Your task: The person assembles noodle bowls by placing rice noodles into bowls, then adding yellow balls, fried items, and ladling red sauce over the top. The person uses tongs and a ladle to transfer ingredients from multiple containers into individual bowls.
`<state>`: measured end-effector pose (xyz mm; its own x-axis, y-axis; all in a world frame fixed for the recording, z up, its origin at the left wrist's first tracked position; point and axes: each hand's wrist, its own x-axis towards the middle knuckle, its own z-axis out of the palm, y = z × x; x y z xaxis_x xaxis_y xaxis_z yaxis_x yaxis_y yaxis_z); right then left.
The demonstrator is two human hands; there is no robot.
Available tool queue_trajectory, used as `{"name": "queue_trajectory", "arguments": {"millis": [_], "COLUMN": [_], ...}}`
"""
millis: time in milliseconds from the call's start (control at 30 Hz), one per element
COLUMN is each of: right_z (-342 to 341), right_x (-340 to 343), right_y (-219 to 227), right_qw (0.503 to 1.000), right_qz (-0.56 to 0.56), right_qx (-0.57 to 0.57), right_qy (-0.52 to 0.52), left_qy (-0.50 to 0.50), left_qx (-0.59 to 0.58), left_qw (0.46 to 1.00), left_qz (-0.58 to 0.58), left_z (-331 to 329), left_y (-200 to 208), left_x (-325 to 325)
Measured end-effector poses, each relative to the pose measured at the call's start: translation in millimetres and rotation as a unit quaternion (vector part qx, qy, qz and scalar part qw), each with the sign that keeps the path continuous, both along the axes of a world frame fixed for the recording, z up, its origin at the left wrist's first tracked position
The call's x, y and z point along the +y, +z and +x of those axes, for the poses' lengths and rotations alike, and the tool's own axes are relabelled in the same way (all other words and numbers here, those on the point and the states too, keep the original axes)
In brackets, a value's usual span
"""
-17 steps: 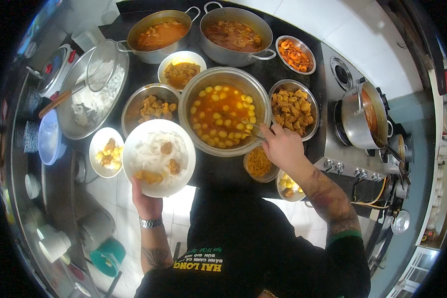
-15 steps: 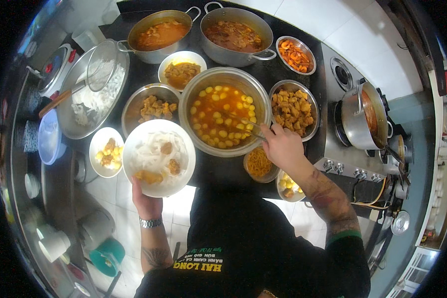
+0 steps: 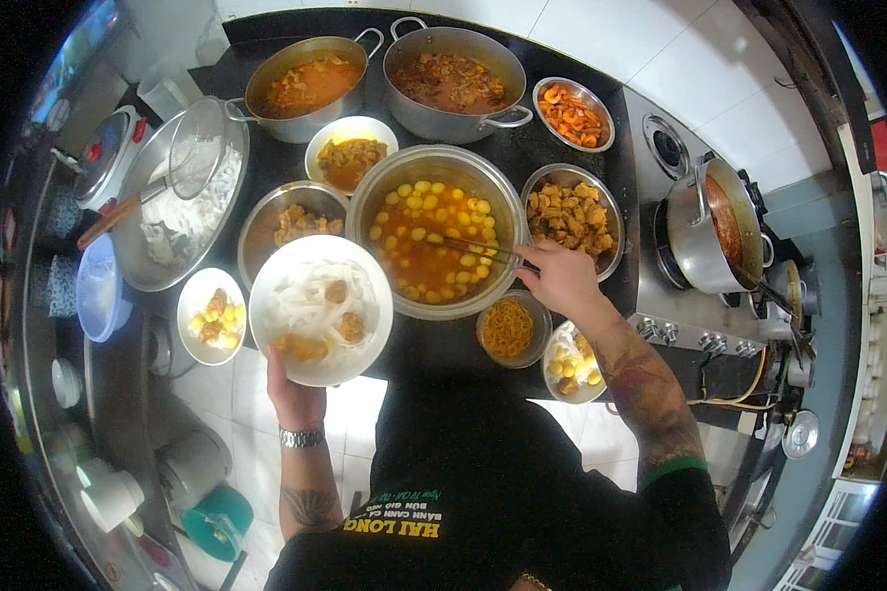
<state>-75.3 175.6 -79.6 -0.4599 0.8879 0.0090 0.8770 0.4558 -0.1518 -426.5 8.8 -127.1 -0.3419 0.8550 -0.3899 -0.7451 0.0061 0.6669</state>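
The person stands over a black counter (image 3: 601, 118) crowded with food, the left hand (image 3: 291, 389) closed under the rim of a white bowl (image 3: 321, 308) of flat white noodles with a few toppings, held just beside the big steel pot (image 3: 436, 231) of orange broth with round yellow balls floating in it. The right hand (image 3: 560, 279) is closed around a pair of chopsticks (image 3: 478, 246), whose tips reach across the pot and dip into the broth. To do this well, I'd say the bowl should stay level and close against the pot's rim, so anything lifted out travels a short way and drips fall into bowl or pot. The balls look slippery; a firm, even pinch and a slow lift would suit. Around the pot sit 2 large pans (image 3: 453, 69) of stew, a metal bowl (image 3: 574, 217) of fried pieces and a small dish (image 3: 509, 330) of orange shreds.
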Motion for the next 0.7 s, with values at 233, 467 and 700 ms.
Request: {"name": "queue_trajectory", "arguments": {"millis": [233,467,700], "right_z": [23,31,9], "right_x": [-6,-15,-34], "right_y": [32,90,108], "right_qw": [0.996,0.955,0.922], "right_qz": [0.006,-0.107,-0.21], "right_qx": [0.077,0.263,0.323], "right_qy": [-0.043,-0.09,-0.039], "left_qy": [-0.02,-0.065,-0.091], "left_qx": [0.016,0.029,0.007], "left_qw": [1.0,0.997,0.996], "left_qz": [0.013,0.031,0.002], "left_z": [-2,5,25], "left_y": [0,5,15], "left_x": [3,19,34]}}
